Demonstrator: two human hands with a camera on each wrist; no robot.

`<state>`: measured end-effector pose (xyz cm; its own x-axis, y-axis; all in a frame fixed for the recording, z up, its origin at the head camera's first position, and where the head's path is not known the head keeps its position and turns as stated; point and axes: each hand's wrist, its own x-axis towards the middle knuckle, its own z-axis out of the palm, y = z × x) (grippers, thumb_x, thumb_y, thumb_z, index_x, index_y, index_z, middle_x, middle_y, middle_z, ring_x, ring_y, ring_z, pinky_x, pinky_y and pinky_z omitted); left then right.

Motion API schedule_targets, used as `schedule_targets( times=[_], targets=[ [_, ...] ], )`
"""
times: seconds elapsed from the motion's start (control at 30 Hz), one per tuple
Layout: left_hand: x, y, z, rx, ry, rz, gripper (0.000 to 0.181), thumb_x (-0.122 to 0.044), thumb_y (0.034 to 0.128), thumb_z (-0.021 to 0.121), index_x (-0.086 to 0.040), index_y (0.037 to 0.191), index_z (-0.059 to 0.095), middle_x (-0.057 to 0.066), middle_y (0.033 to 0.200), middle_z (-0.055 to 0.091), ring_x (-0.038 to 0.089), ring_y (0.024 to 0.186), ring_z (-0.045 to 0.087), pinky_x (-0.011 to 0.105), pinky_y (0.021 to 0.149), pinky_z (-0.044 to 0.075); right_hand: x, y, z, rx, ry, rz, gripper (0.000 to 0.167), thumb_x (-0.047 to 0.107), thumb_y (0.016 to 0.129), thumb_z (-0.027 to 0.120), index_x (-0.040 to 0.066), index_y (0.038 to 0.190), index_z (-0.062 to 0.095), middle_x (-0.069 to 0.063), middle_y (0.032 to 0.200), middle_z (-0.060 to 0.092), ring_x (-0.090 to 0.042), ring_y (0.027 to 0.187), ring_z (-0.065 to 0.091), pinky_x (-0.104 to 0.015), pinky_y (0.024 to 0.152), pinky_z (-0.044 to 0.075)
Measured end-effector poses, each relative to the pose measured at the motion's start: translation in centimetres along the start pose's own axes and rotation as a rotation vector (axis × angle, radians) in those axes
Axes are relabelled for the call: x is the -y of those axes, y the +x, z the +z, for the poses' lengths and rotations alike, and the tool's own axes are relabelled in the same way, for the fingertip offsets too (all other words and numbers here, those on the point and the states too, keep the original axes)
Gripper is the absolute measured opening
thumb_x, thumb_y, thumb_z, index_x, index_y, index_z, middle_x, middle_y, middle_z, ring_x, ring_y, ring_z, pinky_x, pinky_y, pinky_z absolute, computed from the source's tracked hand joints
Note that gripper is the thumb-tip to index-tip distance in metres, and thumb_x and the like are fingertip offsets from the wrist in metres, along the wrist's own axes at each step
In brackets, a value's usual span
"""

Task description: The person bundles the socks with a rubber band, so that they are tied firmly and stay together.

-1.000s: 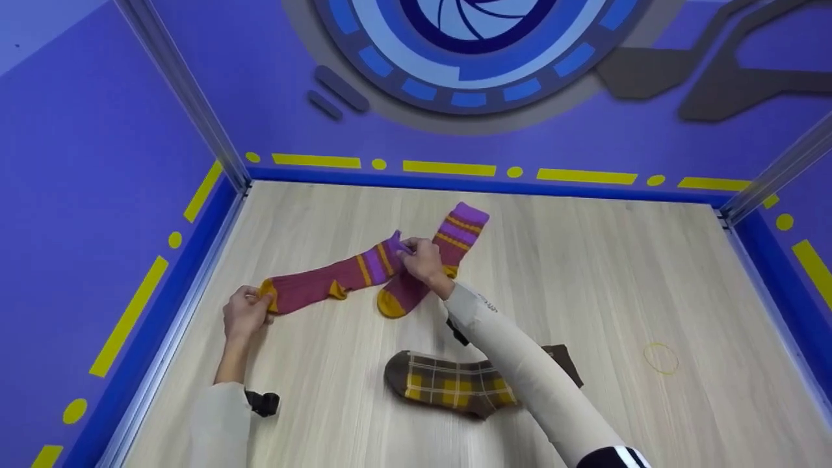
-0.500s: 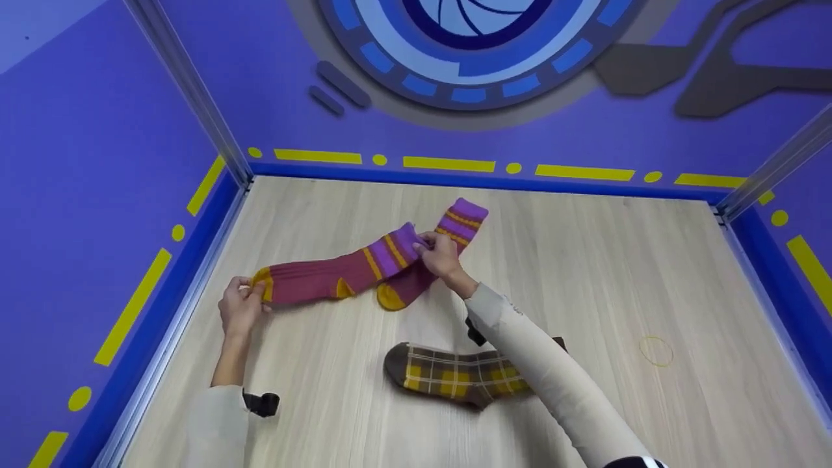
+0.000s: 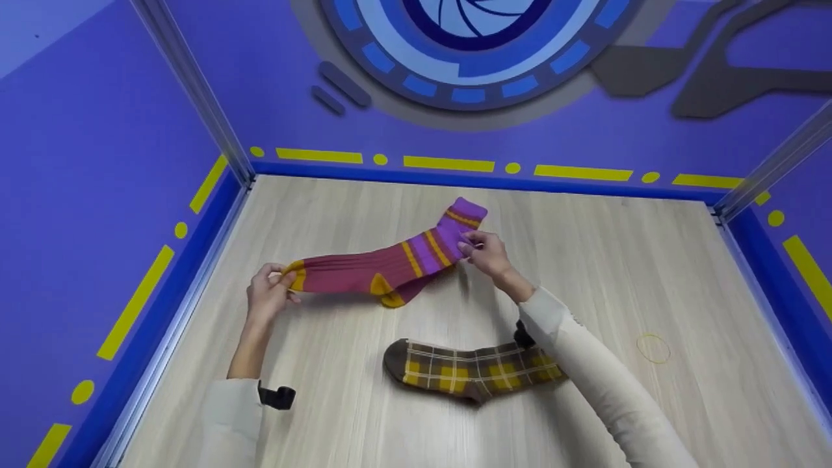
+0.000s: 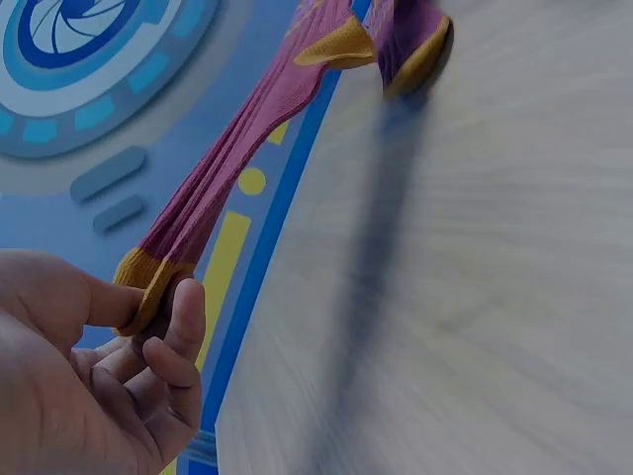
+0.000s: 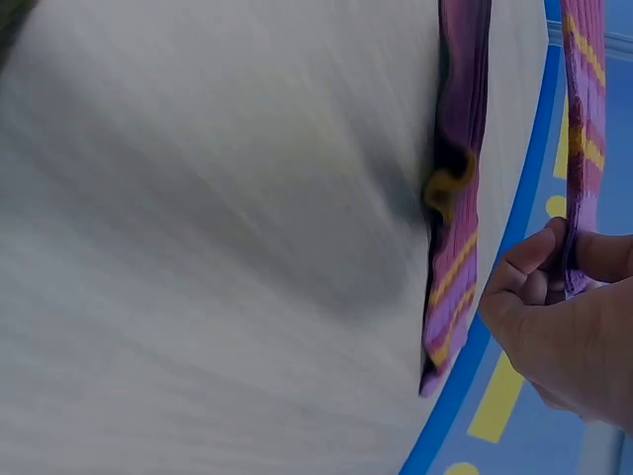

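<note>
A maroon sock (image 3: 354, 272) with a mustard toe and heel and a purple striped cuff is stretched between both hands, lifted off the table. My left hand (image 3: 268, 292) pinches its toe; the left wrist view shows thumb and fingers on the mustard toe (image 4: 148, 287). The cuff edge is pinched by my right hand (image 3: 489, 255), also seen in the right wrist view with the striped cuff (image 5: 586, 148). Beneath lies a matching second sock (image 3: 465, 211), its middle mostly covered by the held one. In the right wrist view this lower sock (image 5: 460, 237) rests on the table.
A brown and yellow plaid sock (image 3: 455, 370) lies nearer the front, partly hidden by the right forearm. A thin yellow rubber band (image 3: 652, 349) is on the table (image 3: 682, 273) at right. Blue-purple walls (image 3: 416, 130) stand along the back and sides.
Both hands have moved right, carrying the stretched sock over the matching one. It now covers much of the lower sock, and the right hand has gone past it.
</note>
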<state>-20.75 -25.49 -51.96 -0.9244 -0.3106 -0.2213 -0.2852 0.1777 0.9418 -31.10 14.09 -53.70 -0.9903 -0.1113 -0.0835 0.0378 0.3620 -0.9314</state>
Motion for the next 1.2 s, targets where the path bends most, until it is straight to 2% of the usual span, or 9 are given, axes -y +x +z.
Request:
schedule_targets(
  times=[0.17, 0.27, 0.4, 0.63, 0.93, 1.2],
  targets=[
    [-0.6, -0.8, 1.2, 0.084, 0.041, 0.02, 0.029, -0.01, 0.1047, 0.056, 0.002, 0.13, 0.061, 0.016, 0.103, 0.075, 0.01, 0.055, 0.059, 0.018, 0.053, 0.05, -0.6, -1.1, -2.7, 0.045, -0.003, -0.008, 0.026, 0.008, 0.102, 0.06, -0.01, 0.12, 0.065, -0.009, 0.095, 0.063, -0.007, 0.077, 0.056, -0.017, 0.066, 0.05],
    [-0.9, -1.4, 1.7, 0.117, 0.066, 0.037, 0.031, -0.01, 0.1047, 0.056, 0.001, 0.132, 0.063, 0.017, 0.106, 0.075, 0.009, 0.055, 0.057, 0.018, 0.052, 0.048, -1.1, -1.7, -4.0, 0.08, 0.011, -0.009, 0.028, 0.008, 0.103, 0.059, -0.011, 0.123, 0.064, -0.008, 0.096, 0.063, -0.008, 0.079, 0.056, -0.02, 0.068, 0.051],
    [-1.2, -2.0, 2.6, 0.161, 0.041, 0.065, 0.03, -0.01, 0.1037, 0.058, 0.003, 0.13, 0.064, 0.016, 0.104, 0.075, 0.009, 0.053, 0.056, 0.018, 0.05, 0.047, -1.7, -2.7, -5.8, 0.087, 0.026, -0.002, 0.029, 0.007, 0.102, 0.059, -0.013, 0.123, 0.063, -0.009, 0.096, 0.064, -0.009, 0.08, 0.056, -0.02, 0.069, 0.052],
    [-1.7, -2.1, 4.3, 0.159, 0.045, 0.11, 0.026, -0.007, 0.1007, 0.063, 0.004, 0.123, 0.068, 0.018, 0.1, 0.077, 0.009, 0.051, 0.054, 0.017, 0.048, 0.046, -2.8, -4.4, -8.3, 0.114, -0.002, -0.002, 0.031, 0.008, 0.103, 0.058, -0.013, 0.126, 0.06, -0.009, 0.1, 0.064, -0.008, 0.081, 0.056, -0.024, 0.072, 0.053],
    [-1.5, -2.2, 6.1, 0.219, 0.024, 0.094, 0.023, -0.004, 0.1005, 0.062, 0.004, 0.121, 0.069, 0.011, 0.092, 0.077, 0.011, 0.05, 0.055, 0.018, 0.048, 0.045, -3.4, -6.3, -11.1, 0.13, -0.023, -0.011, 0.033, 0.012, 0.104, 0.058, -0.012, 0.127, 0.06, -0.005, 0.097, 0.063, -0.009, 0.081, 0.056, -0.021, 0.068, 0.05],
    [-2.0, -3.3, 7.4, 0.295, -0.019, 0.101, 0.022, -0.003, 0.0991, 0.064, 0.004, 0.119, 0.069, 0.011, 0.087, 0.076, 0.011, 0.048, 0.053, 0.018, 0.046, 0.041, -3.9, -7.6, -13.6, 0.145, -0.03, -0.025, 0.031, 0.009, 0.103, 0.06, -0.013, 0.125, 0.061, -0.002, 0.094, 0.065, -0.006, 0.08, 0.059, -0.019, 0.07, 0.051]
  ],
)
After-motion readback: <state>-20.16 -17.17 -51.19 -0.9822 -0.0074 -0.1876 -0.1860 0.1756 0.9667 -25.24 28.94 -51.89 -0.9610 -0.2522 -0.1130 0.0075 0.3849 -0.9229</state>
